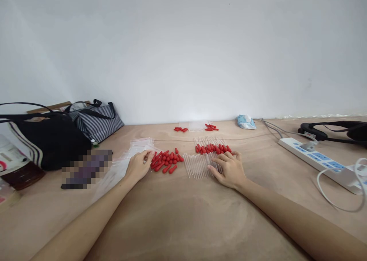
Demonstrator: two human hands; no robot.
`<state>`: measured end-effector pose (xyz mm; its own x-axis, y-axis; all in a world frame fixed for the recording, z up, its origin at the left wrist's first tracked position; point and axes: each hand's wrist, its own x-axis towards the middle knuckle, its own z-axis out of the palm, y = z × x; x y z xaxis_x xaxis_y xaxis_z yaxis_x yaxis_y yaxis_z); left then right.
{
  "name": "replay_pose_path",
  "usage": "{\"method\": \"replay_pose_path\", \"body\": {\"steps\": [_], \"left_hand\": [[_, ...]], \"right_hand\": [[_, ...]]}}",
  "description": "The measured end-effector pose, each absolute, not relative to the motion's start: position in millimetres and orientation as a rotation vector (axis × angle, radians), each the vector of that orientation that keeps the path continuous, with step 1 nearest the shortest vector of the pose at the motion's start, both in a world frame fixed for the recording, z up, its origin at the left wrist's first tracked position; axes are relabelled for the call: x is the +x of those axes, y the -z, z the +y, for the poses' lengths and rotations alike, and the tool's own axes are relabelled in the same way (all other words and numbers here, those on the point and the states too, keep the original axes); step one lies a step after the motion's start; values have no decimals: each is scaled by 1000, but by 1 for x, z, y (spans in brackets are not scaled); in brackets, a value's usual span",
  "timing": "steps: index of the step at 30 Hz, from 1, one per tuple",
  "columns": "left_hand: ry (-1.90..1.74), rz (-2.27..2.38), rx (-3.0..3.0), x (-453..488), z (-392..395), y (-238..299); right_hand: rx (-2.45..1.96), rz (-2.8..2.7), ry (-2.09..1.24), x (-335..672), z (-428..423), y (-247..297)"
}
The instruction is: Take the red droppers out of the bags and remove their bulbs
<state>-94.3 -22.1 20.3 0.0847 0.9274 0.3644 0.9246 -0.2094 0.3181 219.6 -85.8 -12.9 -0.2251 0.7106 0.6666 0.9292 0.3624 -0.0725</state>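
Observation:
My left hand (139, 165) is at the left edge of a loose pile of red rubber dropper bulbs (171, 156). Its fingers are curled together against the outermost bulbs, and whatever is between them is hidden. A row of thin clear tubes (196, 166) lies side by side right of the pile. Over the right end of this row lies my right hand (229, 168), palm down with fingers spread. Its fingertips reach the near side of droppers with red bulbs (213, 149), whose clear tubes (210, 140) point away from me.
Further back lie two small groups of red-bulbed droppers (211, 127) and clear bags. Plastic zip bags (134, 148) spread beside my left forearm. Bags (51, 138) stand left near a blurred-out object (88, 169). At right are a tissue pack (246, 122), a power strip (318, 161) and cables.

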Motion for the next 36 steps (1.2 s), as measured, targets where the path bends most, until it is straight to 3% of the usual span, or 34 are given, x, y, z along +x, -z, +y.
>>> {"method": "replay_pose_path", "body": {"steps": [8,12,21,27,36], "left_hand": [[-774,2005,2383,-102,-20,-19],[-1024,2030,2608,-90,-33,-21],[-1231,1430,2946,-60,-57,-16],[-1227,1057,2686,-32,-67,-19],[-1008,1010,1797,38,-72,-21]], "right_hand": [[-1634,-1764,380,239,-64,6],[-1769,-1774,333,246,-50,0],[-1814,-1875,377,242,-36,2],[-1546,-1720,424,233,-53,2],[-1106,-1825,418,176,-99,2]]}}
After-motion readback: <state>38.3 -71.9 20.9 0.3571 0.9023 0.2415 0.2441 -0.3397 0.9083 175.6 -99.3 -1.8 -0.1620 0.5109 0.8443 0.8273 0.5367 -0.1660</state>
